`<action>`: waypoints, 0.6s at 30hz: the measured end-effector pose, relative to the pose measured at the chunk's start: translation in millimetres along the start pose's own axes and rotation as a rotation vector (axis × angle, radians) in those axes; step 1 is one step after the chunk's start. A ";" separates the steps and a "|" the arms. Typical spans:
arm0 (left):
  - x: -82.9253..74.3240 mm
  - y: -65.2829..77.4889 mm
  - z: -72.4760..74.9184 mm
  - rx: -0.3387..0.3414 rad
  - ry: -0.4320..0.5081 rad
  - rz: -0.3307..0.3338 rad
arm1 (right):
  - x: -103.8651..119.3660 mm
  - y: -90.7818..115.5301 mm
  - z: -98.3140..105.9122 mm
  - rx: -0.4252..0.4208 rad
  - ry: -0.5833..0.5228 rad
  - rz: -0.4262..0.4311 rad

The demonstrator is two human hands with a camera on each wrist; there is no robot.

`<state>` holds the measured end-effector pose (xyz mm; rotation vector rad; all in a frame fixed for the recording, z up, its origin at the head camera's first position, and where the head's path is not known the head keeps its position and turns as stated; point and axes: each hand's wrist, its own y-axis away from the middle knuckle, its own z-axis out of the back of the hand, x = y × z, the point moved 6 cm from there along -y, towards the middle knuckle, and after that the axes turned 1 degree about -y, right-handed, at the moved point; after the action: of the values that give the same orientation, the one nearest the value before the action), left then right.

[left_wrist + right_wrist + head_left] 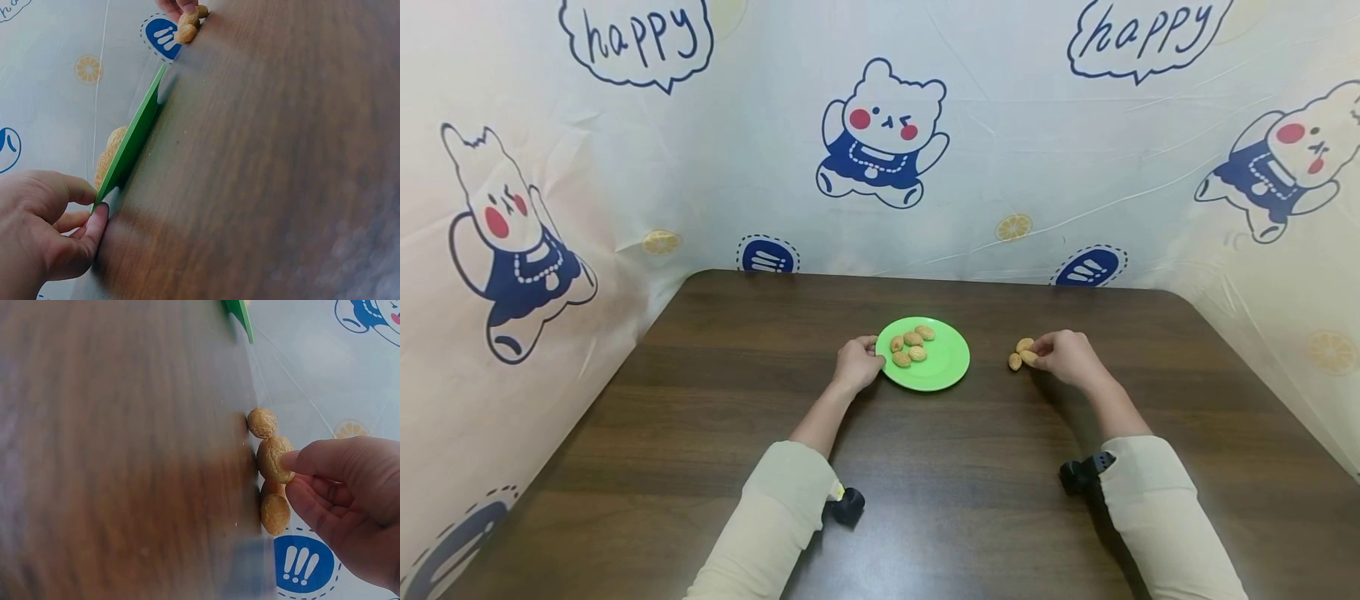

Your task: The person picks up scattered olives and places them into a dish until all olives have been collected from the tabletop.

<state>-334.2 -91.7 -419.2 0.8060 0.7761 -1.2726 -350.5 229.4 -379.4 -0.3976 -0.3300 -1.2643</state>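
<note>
Several unshelled peanuts (913,338) lie on the left half of a round green plate (943,362). My left hand (858,365) pinches the plate's left rim between thumb and fingers; in the left wrist view the plate (134,144) appears edge-on, close to the tabletop. To the right of the plate, my right hand (1070,358) pinches a peanut (275,460) between thumb and fingertips. Other peanuts sit close around it on the table, one nearer the plate (262,422) and one on the far side (275,515). Part of this small group is hidden behind the held peanut.
All this is on a dark brown wooden table (925,467) with rounded far corners. Behind and along both sides hangs a pale printed cloth (1000,150). A black wrist device is on each sleeve, left (848,507) and right (1084,474).
</note>
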 end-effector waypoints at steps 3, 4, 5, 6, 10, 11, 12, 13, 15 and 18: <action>0.0 0.0 -0.1 0.001 0.002 0.002 | 1.0 -0.3 0.1 -0.003 -0.007 -0.001; 0.1 0.0 -0.1 0.000 0.002 0.003 | 1.3 -0.5 0.0 -0.006 -0.007 -0.002; 0.2 0.1 0.0 -0.001 0.001 0.004 | 1.7 -0.7 -0.1 -0.008 -0.007 0.001; 0.1 0.1 0.0 -0.002 0.000 0.004 | 2.2 -0.8 -0.1 -0.010 -0.008 0.001; 0.2 -0.1 0.3 -0.005 -0.006 0.001 | 4.6 -1.2 0.4 -0.019 -0.014 0.006; 0.4 -0.3 0.4 -0.004 -0.006 0.000 | 5.6 -1.0 0.7 -0.020 -0.015 0.008; 0.6 -0.4 0.5 -0.004 -0.004 -0.001 | 6.2 -1.0 1.0 -0.021 -0.018 0.007; 0.8 -0.5 0.5 -0.003 -0.003 -0.001 | 7.1 -1.0 1.3 -0.022 -0.019 0.010; 1.3 -0.8 0.6 -0.002 0.003 -0.001 | 8.1 -1.3 1.5 -0.025 -0.022 0.014; 1.4 -1.2 0.3 -0.003 0.007 0.001 | 9.7 -1.6 1.8 -0.030 -0.025 0.025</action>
<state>-335.2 -92.8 -420.4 0.8086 0.7829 -1.2680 -349.5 221.5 -373.3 -0.4422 -0.3265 -1.2415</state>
